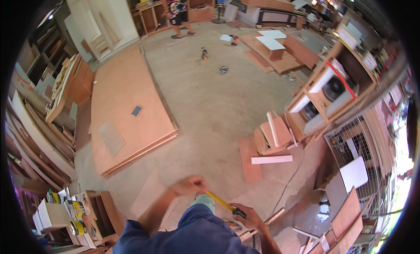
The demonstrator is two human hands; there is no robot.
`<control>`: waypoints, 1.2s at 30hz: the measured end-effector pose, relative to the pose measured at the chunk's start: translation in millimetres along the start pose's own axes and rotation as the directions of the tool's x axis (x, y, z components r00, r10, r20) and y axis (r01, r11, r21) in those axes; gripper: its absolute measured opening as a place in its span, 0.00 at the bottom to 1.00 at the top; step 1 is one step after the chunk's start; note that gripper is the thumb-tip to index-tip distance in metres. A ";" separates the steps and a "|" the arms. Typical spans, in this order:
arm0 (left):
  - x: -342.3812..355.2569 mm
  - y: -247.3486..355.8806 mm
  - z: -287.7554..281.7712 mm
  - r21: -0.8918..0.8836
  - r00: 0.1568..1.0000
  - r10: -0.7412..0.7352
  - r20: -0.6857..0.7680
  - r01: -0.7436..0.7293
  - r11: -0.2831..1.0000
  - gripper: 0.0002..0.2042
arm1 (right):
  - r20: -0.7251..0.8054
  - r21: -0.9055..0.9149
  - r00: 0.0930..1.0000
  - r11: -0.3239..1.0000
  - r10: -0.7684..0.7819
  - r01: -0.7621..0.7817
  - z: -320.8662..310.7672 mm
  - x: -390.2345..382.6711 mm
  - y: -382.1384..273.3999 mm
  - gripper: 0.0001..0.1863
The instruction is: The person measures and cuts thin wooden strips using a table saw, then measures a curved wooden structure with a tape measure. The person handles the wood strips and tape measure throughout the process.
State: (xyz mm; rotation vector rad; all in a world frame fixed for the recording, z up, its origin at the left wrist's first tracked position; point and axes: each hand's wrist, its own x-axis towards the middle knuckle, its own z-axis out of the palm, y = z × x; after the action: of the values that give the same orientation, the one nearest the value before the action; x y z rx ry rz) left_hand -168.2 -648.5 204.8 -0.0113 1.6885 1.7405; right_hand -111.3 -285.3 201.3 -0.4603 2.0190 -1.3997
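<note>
The tape measure [222, 201] runs between left hand [191, 185] and right hand [248, 217], with stacked sheets [127, 85] ahead left, a cabinet [318, 104] right.

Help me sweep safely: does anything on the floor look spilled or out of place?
Possibly: the shiny patch at lower right looks wet, like spilled liquid. A power tool sits loose on the open floor, perhaps a trip risk.
</note>
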 end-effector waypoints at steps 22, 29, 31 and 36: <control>145.8 264.2 -377.1 0.459 0.843 0.335 -0.421 -0.120 0.880 0.10 | -0.052 -0.400 0.964 0.889 -0.262 0.221 -231.8 420.0 -130.6 0.29; 117.0 455.4 -592.2 0.589 0.417 0.505 -0.756 0.097 0.802 0.08 | 0.055 -0.278 0.993 0.954 -0.101 0.112 -406.3 579.8 -95.6 0.27; 119.9 489.0 -630.5 0.649 0.429 0.535 -0.728 0.179 0.739 0.07 | 0.091 -0.264 0.992 0.959 -0.084 0.106 -440.4 638.1 -102.7 0.26; 189.3 502.9 -739.3 0.657 0.426 0.518 -0.741 0.303 0.690 0.06 | 0.092 -0.284 0.995 0.959 0.025 0.003 -512.3 807.3 -125.0 0.19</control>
State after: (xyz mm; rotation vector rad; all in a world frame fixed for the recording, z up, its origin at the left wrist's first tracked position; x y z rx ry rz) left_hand -884.6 -1162.2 445.8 -0.6093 3.2104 0.9433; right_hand -1060.0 -458.2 197.3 -0.6264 2.1483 -1.0619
